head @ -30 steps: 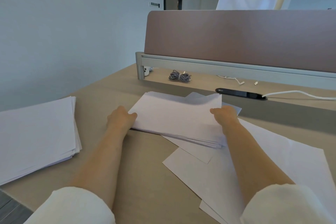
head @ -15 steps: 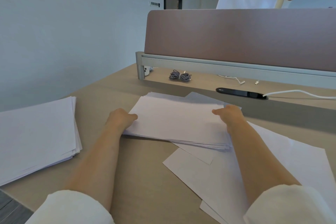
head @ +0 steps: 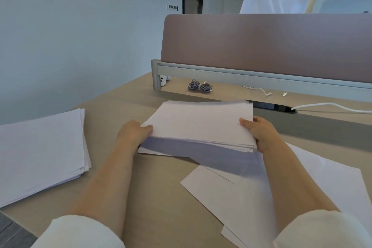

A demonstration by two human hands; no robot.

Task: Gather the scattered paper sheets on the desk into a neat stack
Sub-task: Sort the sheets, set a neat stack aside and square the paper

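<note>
Head view: the left hand (head: 134, 134) and right hand (head: 259, 133) grip opposite side edges of a bundle of sheets (head: 201, 125), fingers closed on it with thumbs on top. The bundle's near edge is tilted up off the desk (head: 161, 197), casting shadow beneath. Loose sheets (head: 241, 193) lie on the desk at 5 o'clock of the bundle. A separate paper stack (head: 40, 153) rests well apart at 9 o'clock. A coiled grey cable (head: 199, 86) lies at 12 o'clock, under the divider panel (head: 261, 42).
</note>
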